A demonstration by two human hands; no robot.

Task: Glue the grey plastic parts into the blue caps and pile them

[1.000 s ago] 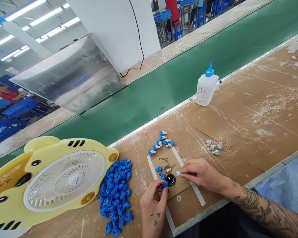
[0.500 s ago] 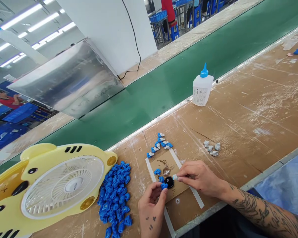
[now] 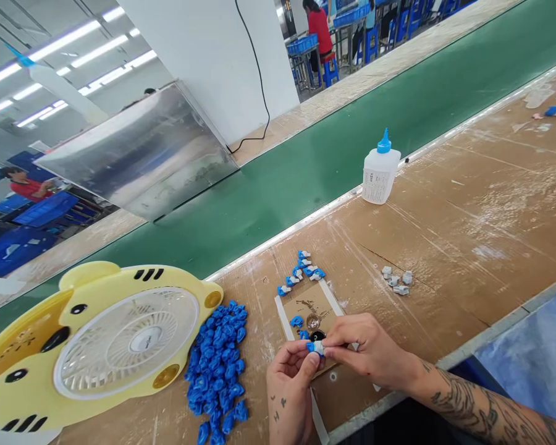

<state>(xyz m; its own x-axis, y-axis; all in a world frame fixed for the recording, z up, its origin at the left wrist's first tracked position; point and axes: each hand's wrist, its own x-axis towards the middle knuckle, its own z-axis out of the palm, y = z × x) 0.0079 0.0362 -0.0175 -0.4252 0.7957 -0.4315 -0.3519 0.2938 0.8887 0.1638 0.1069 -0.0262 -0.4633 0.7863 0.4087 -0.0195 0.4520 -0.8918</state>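
Observation:
My left hand (image 3: pixel 293 383) pinches a small blue piece (image 3: pixel 310 347) between thumb and fingers. Against it, my right hand (image 3: pixel 369 347) presses a small white piece (image 3: pixel 319 348), so the two pieces touch. Just behind my fingertips sits a round black dish (image 3: pixel 317 335), partly covered by the hands. Two loose blue pieces (image 3: pixel 296 321) lie beside it on the taped cardboard square (image 3: pixel 291 304), along with a clear round blob (image 3: pixel 313 321). Past the square's far edge, several joined blue-and-white pieces (image 3: pixel 298 273) form a bent row.
Left of the hands is a heap of blue pieces (image 3: pixel 217 364), next to a yellow animal-shaped fan (image 3: pixel 167 337). Several white pieces (image 3: pixel 393 281) lie to the right. A white bottle with a blue nozzle (image 3: pixel 380 176) stands near the green belt (image 3: pixel 278 185). People sit in the background.
My right hand has brought the white piece from over the black dish to the blue piece in my left hand; they now meet. The view has shifted slightly.

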